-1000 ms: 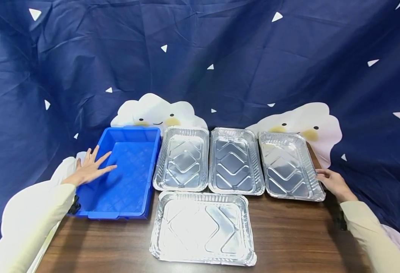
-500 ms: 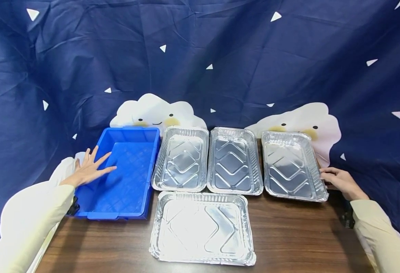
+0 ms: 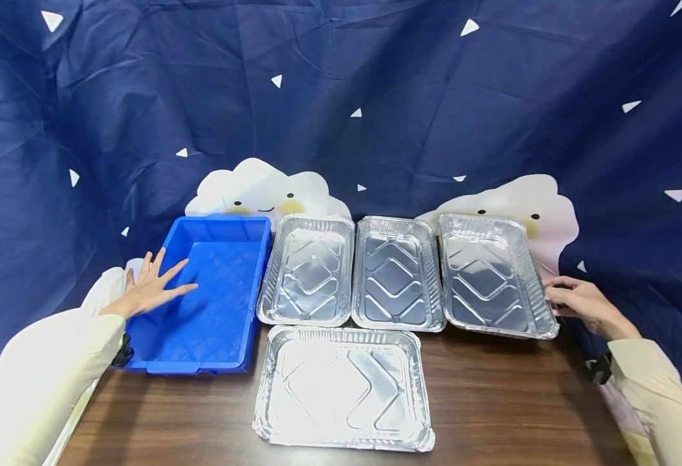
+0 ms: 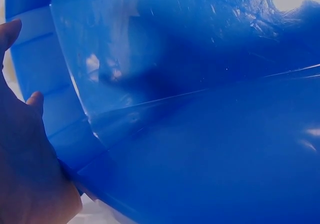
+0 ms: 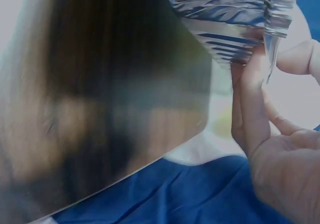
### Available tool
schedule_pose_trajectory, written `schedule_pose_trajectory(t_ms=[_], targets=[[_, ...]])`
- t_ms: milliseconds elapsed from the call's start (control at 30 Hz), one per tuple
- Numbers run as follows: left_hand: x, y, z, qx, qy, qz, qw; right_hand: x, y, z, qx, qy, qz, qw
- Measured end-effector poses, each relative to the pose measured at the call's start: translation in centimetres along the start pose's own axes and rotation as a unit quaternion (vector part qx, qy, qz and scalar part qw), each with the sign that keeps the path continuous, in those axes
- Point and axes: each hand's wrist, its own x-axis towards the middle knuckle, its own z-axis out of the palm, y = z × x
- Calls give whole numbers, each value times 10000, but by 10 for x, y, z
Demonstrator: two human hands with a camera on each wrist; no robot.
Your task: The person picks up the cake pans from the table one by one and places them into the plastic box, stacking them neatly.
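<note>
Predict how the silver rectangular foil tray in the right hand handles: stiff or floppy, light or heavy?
Probably light: the tray looks thin, and the right hand pinches it by one edge. Likely floppy at the sides, given the crinkled pleats in its wall. The base may resist bending somewhat better, thanks to its pressed V-shaped ridges.

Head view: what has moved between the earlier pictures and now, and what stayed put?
The right tray shifted right, then up the picture and slightly left; it now appears lifted. The right hand, pinching its rim, moved right and slightly up. No new grasp or release shows. The left hand stays spread at the blue bin; bin and other three trays stay put.
</note>
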Motion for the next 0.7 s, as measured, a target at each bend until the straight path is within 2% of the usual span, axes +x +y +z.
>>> schedule_pose_trajectory(t_ms=[200,367,500,700], targets=[[-5,7,-1,11,3,-5,10000,-2,-31,19,-280,-207,-72,9994],[-10,12,-3,-100,100,9,9999,-2,-59,43,-154,-490,98,9986],[-8,10,-3,-101,112,-13,9999,-2,-79,64,-48,-601,130,9981],[-2,2,-2,-200,46,-16,9998,-2,-107,104,280,-552,177,9979]])
